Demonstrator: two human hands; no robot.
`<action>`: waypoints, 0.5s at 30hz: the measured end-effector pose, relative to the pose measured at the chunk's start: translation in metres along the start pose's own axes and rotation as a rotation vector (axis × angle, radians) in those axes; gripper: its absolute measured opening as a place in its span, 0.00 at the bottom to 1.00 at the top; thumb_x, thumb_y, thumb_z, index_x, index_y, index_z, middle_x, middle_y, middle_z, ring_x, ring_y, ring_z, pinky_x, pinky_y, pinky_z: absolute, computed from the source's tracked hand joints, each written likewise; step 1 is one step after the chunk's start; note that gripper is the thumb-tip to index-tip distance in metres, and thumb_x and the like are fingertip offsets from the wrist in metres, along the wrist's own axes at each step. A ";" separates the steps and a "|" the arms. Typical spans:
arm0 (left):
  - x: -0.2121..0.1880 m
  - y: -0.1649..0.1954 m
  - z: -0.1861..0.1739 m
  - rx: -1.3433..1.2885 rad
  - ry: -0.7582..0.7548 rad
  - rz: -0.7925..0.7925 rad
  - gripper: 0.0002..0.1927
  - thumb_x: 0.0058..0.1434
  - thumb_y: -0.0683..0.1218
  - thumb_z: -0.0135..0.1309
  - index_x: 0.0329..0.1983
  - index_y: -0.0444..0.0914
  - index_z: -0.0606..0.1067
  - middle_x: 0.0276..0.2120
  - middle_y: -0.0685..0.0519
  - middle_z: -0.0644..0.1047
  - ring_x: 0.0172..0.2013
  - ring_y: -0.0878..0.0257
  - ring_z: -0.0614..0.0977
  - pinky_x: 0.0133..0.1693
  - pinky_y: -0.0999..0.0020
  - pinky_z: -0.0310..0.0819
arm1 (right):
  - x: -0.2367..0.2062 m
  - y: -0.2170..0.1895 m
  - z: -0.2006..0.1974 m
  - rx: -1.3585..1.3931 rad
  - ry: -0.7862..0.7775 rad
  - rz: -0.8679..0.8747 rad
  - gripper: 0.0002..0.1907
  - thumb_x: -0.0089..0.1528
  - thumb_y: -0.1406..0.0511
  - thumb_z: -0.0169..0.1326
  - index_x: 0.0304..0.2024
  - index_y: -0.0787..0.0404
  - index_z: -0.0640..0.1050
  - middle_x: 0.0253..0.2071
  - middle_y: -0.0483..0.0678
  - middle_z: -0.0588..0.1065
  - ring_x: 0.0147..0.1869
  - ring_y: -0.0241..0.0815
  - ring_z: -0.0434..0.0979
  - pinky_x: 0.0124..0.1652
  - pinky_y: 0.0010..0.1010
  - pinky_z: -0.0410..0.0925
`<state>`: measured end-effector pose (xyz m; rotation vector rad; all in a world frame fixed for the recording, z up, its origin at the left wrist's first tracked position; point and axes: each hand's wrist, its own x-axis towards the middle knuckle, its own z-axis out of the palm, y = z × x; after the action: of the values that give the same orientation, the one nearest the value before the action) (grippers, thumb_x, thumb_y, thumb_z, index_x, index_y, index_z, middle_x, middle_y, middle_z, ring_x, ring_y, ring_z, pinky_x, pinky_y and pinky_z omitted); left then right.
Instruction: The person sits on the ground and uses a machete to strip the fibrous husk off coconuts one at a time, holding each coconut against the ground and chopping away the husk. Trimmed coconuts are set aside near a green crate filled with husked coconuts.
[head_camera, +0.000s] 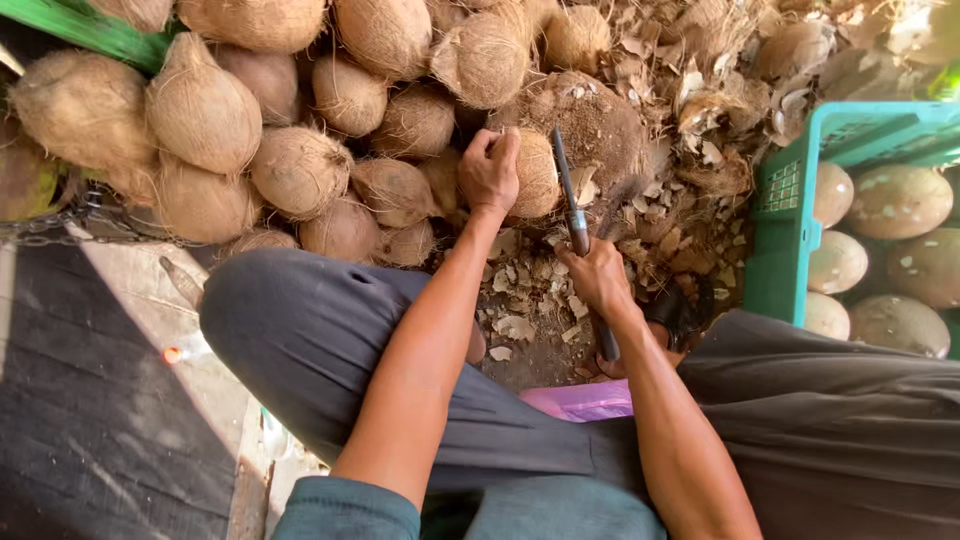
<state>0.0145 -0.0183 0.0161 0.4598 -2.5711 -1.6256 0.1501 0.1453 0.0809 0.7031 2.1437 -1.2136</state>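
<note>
Brown, fibrous husk covers the coconut (533, 172) that the left hand (489, 172) grips from its near side, fingers curled over the top. It sits on a rounded stump (600, 125) in front of a heap of unpeeled coconuts (300, 130). The right hand (597, 275) is closed tight around the handle of a long blade (572, 195), which stands nearly upright just beside the coconut. Husk chips (520, 290) litter the ground between the knees. A green crate (785, 235) at the right holds peeled, pale coconuts (900, 200)
</note>
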 end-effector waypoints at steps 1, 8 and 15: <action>0.002 0.002 0.000 -0.028 0.006 0.021 0.28 0.59 0.71 0.49 0.28 0.43 0.75 0.24 0.54 0.77 0.29 0.61 0.78 0.31 0.63 0.71 | 0.002 0.000 -0.003 -0.015 -0.011 0.024 0.09 0.66 0.59 0.56 0.38 0.57 0.75 0.19 0.45 0.69 0.18 0.37 0.66 0.18 0.35 0.65; 0.000 0.006 -0.021 -0.015 -0.041 -0.115 0.33 0.58 0.74 0.50 0.35 0.40 0.76 0.35 0.50 0.77 0.37 0.59 0.78 0.40 0.58 0.72 | -0.011 -0.012 -0.025 0.440 -0.192 -0.001 0.14 0.66 0.59 0.57 0.36 0.63 0.73 0.20 0.43 0.66 0.18 0.35 0.64 0.18 0.30 0.60; -0.045 0.029 -0.006 -0.029 0.128 -0.015 0.48 0.54 0.73 0.58 0.68 0.40 0.64 0.59 0.42 0.67 0.57 0.49 0.72 0.53 0.45 0.72 | -0.034 -0.042 -0.013 0.375 -0.014 -0.180 0.13 0.68 0.56 0.53 0.41 0.57 0.68 0.22 0.41 0.70 0.19 0.33 0.68 0.19 0.27 0.67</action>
<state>0.0527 0.0012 0.0490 0.5629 -2.4553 -1.5806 0.1422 0.1324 0.1349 0.6607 2.0216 -1.7390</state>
